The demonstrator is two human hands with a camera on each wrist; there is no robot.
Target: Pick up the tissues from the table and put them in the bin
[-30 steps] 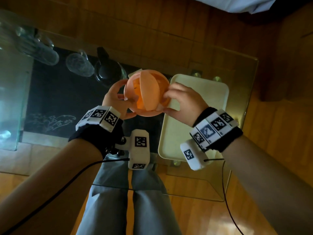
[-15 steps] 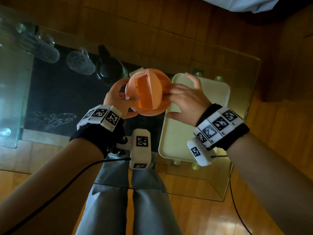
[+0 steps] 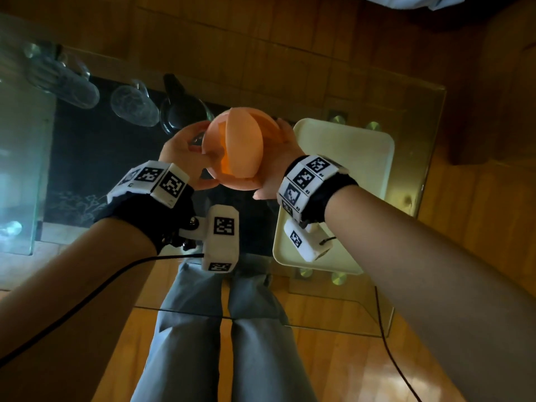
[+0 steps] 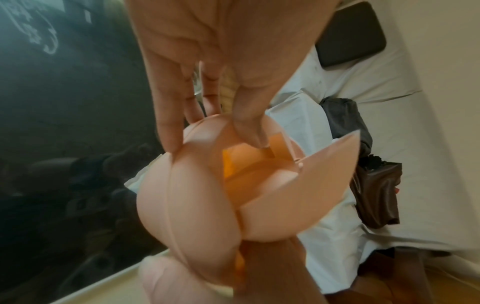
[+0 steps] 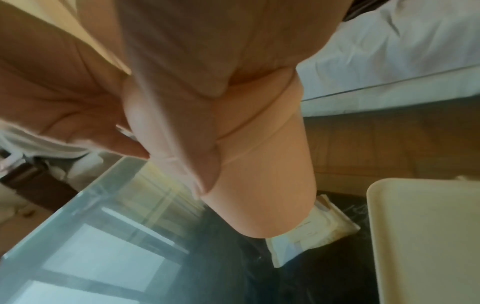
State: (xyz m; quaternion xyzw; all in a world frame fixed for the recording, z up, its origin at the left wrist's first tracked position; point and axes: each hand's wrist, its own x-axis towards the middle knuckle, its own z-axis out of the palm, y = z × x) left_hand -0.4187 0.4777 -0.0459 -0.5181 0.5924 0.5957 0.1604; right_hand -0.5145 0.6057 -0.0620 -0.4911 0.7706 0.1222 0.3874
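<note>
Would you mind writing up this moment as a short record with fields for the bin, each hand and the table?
bin: round orange bin, held in the air above the glass table, its swing flap tilted partly open
left hand: left hand grips the bin's left side, thumb at the opening rim
right hand: right hand cups the bin's right side from beneath
tissues: none visible loose; the bin's contents cannot be seen
table items: cream tray, upturned glasses, dark kettle, wipes packet
</note>
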